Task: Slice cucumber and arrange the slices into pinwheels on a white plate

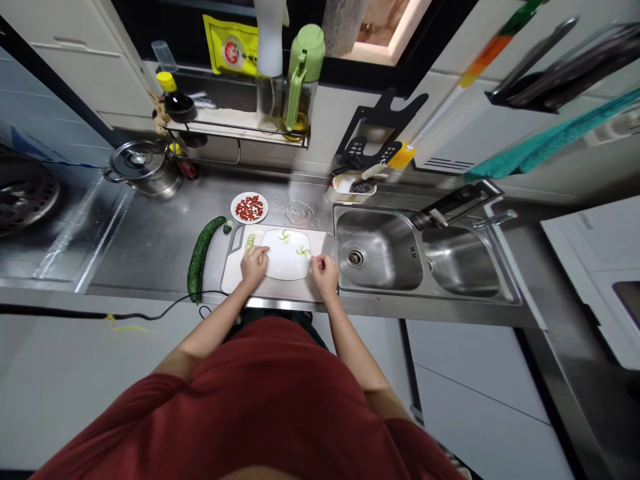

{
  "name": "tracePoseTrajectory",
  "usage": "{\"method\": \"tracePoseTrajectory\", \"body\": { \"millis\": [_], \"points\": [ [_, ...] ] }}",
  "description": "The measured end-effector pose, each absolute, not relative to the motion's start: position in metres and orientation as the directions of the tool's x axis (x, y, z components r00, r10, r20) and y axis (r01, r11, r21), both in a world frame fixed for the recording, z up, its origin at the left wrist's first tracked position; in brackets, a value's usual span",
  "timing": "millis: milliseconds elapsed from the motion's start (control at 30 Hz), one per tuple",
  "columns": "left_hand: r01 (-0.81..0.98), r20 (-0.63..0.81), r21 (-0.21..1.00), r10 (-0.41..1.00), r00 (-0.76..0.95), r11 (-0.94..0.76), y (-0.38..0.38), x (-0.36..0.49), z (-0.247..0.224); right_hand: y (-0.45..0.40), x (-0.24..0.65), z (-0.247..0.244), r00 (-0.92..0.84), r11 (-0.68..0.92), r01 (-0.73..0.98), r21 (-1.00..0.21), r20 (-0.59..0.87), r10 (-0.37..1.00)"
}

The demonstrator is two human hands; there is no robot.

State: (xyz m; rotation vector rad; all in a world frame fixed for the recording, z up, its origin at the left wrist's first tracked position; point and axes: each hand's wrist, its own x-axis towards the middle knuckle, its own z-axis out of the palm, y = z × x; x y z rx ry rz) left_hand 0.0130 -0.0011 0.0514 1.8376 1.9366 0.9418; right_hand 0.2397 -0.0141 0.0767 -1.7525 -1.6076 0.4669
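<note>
A white plate [287, 263] rests on a pale cutting board [233, 272], bearing green slices arranged in small pinwheels near its top and right side. At the plate's left edge is my left hand [254, 265], its fingers together; whether it holds anything is too small to tell. My right hand [325, 273] is closed at the plate's right edge, and anything between its fingertips is hidden. Thin green slices [250, 241] lie on the board above my left hand. A long cucumber [199, 257] lies left of the board, with a cut end piece [227, 227] nearby.
Behind the board sits a small plate of red pieces [249, 208]. A lidded pot [145, 170] stands at the back left. Right of the board are two sink basins [383, 253] with a faucet [455, 203]. A shelf [235, 127] holds bottles above the counter.
</note>
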Motion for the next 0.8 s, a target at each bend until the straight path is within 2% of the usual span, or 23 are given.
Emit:
{"method": "tracePoseTrajectory", "body": {
  "millis": [300, 800],
  "points": [
    [0.803, 0.071, 0.538, 0.935, -0.347, 0.257, -0.010, -0.038, 0.052, -0.040, 0.218, 0.077, 0.035, 0.058, 0.711, -0.701, 0.118, 0.992],
    [0.806, 0.001, 0.441, 0.898, -0.440, 0.394, 0.014, -0.031, 0.048, -0.045, 0.216, 0.078, 0.018, 0.091, 0.684, -0.724, 0.142, 0.990]
  ]
}}
